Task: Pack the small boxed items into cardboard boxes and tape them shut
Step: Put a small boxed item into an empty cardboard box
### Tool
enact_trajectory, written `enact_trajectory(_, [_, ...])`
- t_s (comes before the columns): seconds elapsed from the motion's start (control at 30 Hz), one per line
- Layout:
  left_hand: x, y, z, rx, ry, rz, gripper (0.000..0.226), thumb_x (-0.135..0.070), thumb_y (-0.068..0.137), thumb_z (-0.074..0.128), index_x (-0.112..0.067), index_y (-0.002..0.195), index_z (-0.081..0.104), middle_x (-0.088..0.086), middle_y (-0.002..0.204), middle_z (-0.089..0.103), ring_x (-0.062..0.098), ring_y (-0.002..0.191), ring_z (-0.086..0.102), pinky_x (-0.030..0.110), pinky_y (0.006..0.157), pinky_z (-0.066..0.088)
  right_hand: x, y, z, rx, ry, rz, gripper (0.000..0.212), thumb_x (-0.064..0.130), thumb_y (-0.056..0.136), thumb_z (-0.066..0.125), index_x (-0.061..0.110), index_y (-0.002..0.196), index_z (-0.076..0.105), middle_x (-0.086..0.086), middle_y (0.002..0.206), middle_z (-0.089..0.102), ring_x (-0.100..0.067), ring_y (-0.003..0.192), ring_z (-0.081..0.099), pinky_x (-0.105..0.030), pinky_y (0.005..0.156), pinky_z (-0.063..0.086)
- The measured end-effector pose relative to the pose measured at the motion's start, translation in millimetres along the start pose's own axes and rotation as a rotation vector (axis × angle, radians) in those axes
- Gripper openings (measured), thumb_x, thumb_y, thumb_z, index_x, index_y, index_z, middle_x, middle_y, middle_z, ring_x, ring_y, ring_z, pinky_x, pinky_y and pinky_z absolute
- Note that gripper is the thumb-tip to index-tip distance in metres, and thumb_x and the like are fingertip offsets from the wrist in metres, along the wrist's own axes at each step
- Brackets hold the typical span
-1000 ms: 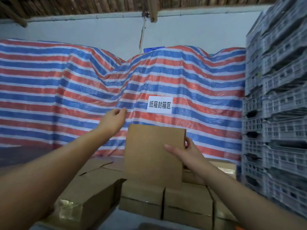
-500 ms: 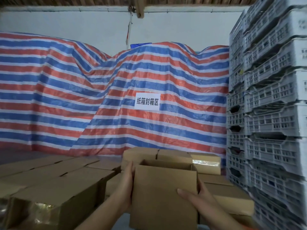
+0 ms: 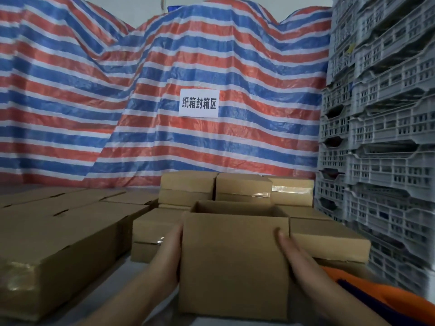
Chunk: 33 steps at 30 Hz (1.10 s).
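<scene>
Cardboard, plain brown and matte, formed the open-topped rectangular box (image 3: 235,262) that stood upright at the lower centre of the head view, its top flaps not visible and its dark interior showing past a crisp front rim. The left hand (image 3: 170,252) lay flat against the box's left wall, palm pressed to the board with the fingers wrapped out of sight behind the edge. The right hand (image 3: 292,252) clasped the opposite corner, its straight fingers (image 3: 282,236) laid on the front face near the right edge. Both hands thus gripped the box between them.

Just behind it sat a cluster of sealed small brown cardboard cartons (image 3: 242,187), squared and smooth, some with glossy strips of clear tape catching the light. One long flat carton (image 3: 329,238) lay just beside the held box on the right. To the left, well apart, stretched larger taped cardboard cartons (image 3: 58,243) with shiny wrinkled tape on a near corner.

A crinkled woven tarpaulin striped in red, blue and white (image 3: 117,90) draped in soft folds across the background, bearing a white rectangular paper sign with dark printed characters (image 3: 199,103). Stacked grey perforated plastic crates (image 3: 381,137) rose at the right. An orange smooth-surfaced object (image 3: 386,300) showed at the lower right corner; what it was could not be told.
</scene>
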State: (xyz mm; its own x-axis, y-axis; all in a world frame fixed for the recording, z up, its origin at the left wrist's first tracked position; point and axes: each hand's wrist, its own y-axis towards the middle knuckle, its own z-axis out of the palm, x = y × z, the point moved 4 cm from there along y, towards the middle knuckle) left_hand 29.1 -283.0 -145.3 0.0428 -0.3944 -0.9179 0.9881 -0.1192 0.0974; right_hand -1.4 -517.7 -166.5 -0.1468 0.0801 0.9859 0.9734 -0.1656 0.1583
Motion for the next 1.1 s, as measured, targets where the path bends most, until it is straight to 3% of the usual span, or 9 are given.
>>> enact_trajectory(0.17, [3.9,1.6,-1.6,0.036,-0.02,0.014,0.048,-0.047,0.098,0.046,-0.012,0.084,0.076,0.014,0.083,0.075,0.022,0.063,0.072,0.034,0.063,0.048,-11.1,3.4,-3.5,-0.045,0.139,0.065,0.106,0.084,0.064,0.028,0.011,0.135,0.057,-0.025,0.128,0.062,-0.041,0.122,0.055,-0.055,0.113,0.034])
enact_trajectory(0.3, [1.7,-1.5,-1.8,0.066,-0.019,0.044,0.054,-0.047,0.098,0.045,-0.013,0.073,0.079,0.013,0.082,0.075,0.022,0.064,0.072,0.035,0.065,0.048,-2.3,5.9,-3.5,-0.2,0.209,0.134,0.091,0.084,0.075,0.028,0.012,0.114,0.067,-0.025,0.115,0.068,-0.041,0.115,0.06,-0.055,0.111,0.037])
enact_trajectory(0.4, [1.2,-5.3,-0.1,0.13,0.004,0.052,0.051,-0.045,0.096,0.045,-0.014,0.073,0.079,0.012,0.078,0.074,0.021,0.063,0.071,0.033,0.062,0.049,-0.7,3.8,-4.5,-0.202,0.264,0.109,0.069,0.068,0.095,0.037,0.006,0.083,0.065,-0.022,0.073,0.071,-0.033,0.073,0.071,-0.046,0.086,0.05])
enact_trajectory(0.47, [0.4,-8.8,1.8,0.184,-0.002,0.061,0.044,-0.047,0.084,0.051,-0.019,0.067,0.08,0.009,0.076,0.073,0.019,0.063,0.071,0.032,0.062,0.05,-0.9,4.5,-8.5,-0.194,0.265,0.082,0.062,0.053,0.103,0.04,0.004,0.069,0.056,-0.012,0.044,0.06,-0.024,0.039,0.061,-0.039,0.063,0.042])
enact_trajectory(0.63, [1.8,-7.1,-2.3,0.225,0.026,0.062,0.036,-0.049,0.069,0.059,-0.02,0.07,0.08,0.009,0.078,0.073,0.02,0.066,0.071,0.031,0.06,0.053,-4.3,6.7,-8.1,-0.193,0.245,0.2,0.075,0.066,0.096,0.039,0.006,0.071,0.075,-0.018,0.069,0.073,-0.031,0.07,0.069,-0.038,0.066,0.045])
enact_trajectory(0.77, [5.3,-2.2,-5.0,0.226,0.014,0.043,0.034,-0.048,0.071,0.062,-0.019,0.076,0.08,0.01,0.082,0.074,0.022,0.07,0.072,0.029,0.056,0.055,-6.7,8.8,-7.0,-0.21,0.271,0.177,0.076,0.072,0.093,0.038,0.007,0.081,0.074,-0.018,0.07,0.074,-0.034,0.073,0.071,-0.042,0.077,0.048])
enact_trajectory(0.9, [8.0,-0.2,-5.5,0.242,0.038,0.022,0.035,-0.048,0.07,0.061,-0.02,0.075,0.08,0.008,0.079,0.074,0.02,0.068,0.072,0.028,0.055,0.055,-6.4,4.6,-5.4,-0.267,0.299,0.195,0.077,0.071,0.094,0.037,0.006,0.066,0.067,-0.013,0.053,0.067,-0.027,0.044,0.065,-0.038,0.064,0.042])
enact_trajectory(1.0, [7.6,-3.8,-4.0,0.268,0.069,0.008,0.033,-0.046,0.068,0.062,-0.019,0.074,0.08,0.008,0.074,0.072,0.019,0.064,0.07,0.027,0.053,0.055,-7.3,5.1,-4.3,-0.261,0.301,0.206,0.08,0.069,0.094,0.04,0.007,0.054,0.07,-0.013,0.052,0.066,-0.029,0.05,0.065,-0.038,0.066,0.044])
enact_trajectory(1.1, [6.3,-5.5,-1.1,0.218,0.082,-0.004,0.032,-0.037,0.078,0.062,-0.015,0.096,0.075,0.011,0.076,0.071,0.023,0.063,0.07,0.03,0.052,0.054,-3.8,3.6,-3.1,-0.261,0.288,0.217,0.073,0.069,0.093,0.043,0.003,0.075,0.067,-0.018,0.064,0.069,-0.032,0.067,0.068,-0.041,0.08,0.048])
